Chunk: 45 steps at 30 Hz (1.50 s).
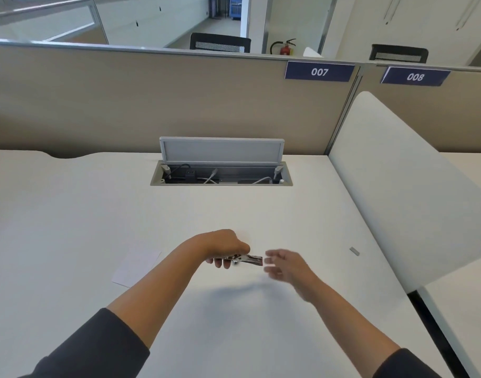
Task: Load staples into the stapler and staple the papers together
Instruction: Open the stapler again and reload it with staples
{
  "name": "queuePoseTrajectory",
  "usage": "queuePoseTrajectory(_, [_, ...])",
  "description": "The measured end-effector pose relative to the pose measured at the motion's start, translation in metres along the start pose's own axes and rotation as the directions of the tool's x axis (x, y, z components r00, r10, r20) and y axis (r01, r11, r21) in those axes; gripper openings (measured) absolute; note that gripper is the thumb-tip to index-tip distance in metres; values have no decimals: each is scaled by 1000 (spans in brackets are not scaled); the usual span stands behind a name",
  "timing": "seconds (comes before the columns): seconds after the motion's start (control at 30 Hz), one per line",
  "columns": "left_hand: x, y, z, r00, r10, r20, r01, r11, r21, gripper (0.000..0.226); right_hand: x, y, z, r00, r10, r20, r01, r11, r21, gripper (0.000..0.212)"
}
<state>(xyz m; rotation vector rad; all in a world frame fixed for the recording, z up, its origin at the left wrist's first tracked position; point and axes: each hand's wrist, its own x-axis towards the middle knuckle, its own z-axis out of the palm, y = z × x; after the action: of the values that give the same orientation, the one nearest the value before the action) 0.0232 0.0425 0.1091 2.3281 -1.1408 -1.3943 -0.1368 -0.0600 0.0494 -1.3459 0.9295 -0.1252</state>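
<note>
Evidently loading is underway: the left hand (pixel 228 251) grips the stapler (pixel 247 260), the blurred right hand (pixel 281 264) looks relaxed; next, probably fetching the staples (pixel 354 250).

Bright, even light (edges bowed); right hand (pixel 284 264) motion-blurred.
</note>
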Motion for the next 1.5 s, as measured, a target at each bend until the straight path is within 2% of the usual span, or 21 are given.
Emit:
queuePoseTrajectory(0.1, [-5,13,-3,998,-34,-46,44,972,229,34,-5,12,19,994,57,90,-79,959,273,22])
queuePoseTrajectory(0.2, [-8,18,-8,997,-46,-60,60,959,276,23,-4,13,29,998,55,37,-66,916,396,23])
queuePoseTrajectory(0.3, [-11,12,-15,998,-39,-48,47,984,170,24,0,10,28,999,35,-12,-27,914,405,20])
queuePoseTrajectory(0.4, [-12,1,-14,1000,-18,-25,17,1000,-24,24,2,6,23,999,7,-50,15,910,415,16])
queuePoseTrajectory(0.5, [-9,-9,-6,1000,-5,-20,1,977,-213,28,4,0,21,997,-30,-76,59,913,404,15])
queuePoseTrajectory(0.63, [-5,-15,6,999,26,-25,-32,943,-332,34,4,-5,21,992,-51,-117,89,933,349,16])
queuePoseTrajectory(0.77, [-3,-18,13,997,25,-73,-50,927,-371,41,3,-6,20,989,-61,-135,105,932,348,15])
queuePoseTrajectory(0.93, [1,-16,21,990,-24,-138,-30,925,-378,31,1,-6,23,988,-76,-131,117,934,338,14])
queuePoseTrajectory(1.27, [1,-12,20,992,-83,-91,37,908,-416,31,-1,-6,23,988,-58,-142,103,937,333,17])
queuePoseTrajectory(1.4, [0,-11,18,991,-113,77,136,795,-592,45,0,-8,25,986,-36,-165,92,934,345,17])
queuePoseTrajectory(1.5, [-2,-11,20,972,-51,228,216,574,-790,55,1,-11,26,982,-53,-182,115,928,353,19])
